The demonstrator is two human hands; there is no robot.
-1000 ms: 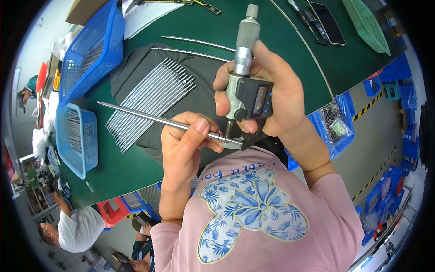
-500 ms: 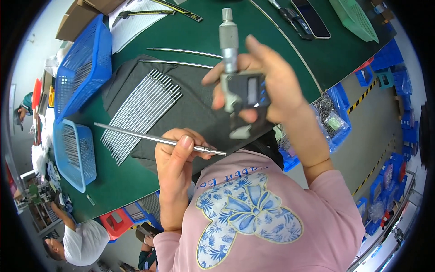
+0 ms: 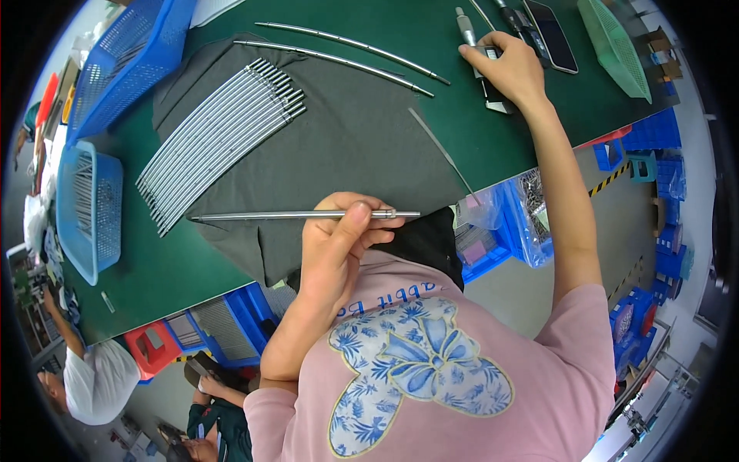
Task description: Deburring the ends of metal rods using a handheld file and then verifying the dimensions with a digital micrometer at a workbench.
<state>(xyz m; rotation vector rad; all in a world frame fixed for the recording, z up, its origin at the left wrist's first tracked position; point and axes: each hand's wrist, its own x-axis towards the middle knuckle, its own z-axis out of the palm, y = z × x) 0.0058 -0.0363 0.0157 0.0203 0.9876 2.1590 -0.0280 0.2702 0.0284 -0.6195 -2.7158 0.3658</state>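
Long thin shiny steel rod (image 3: 304, 216), level above dark grey cloth (image 3: 339, 146) on green bench (image 3: 162, 269), pinched near its stepped end by left hand (image 3: 339, 239). Right hand (image 3: 508, 71) grip closed over grey micrometer (image 3: 481, 58), lying on bench.

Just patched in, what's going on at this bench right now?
A person at a green bench is handling thin metal rods. The left hand pinches one rod near its stepped end, level above a dark grey cloth. The right hand reaches far across and rests on a micrometer lying on the bench. A row of like rods lies on the cloth, and more sit in a blue basket to the left.
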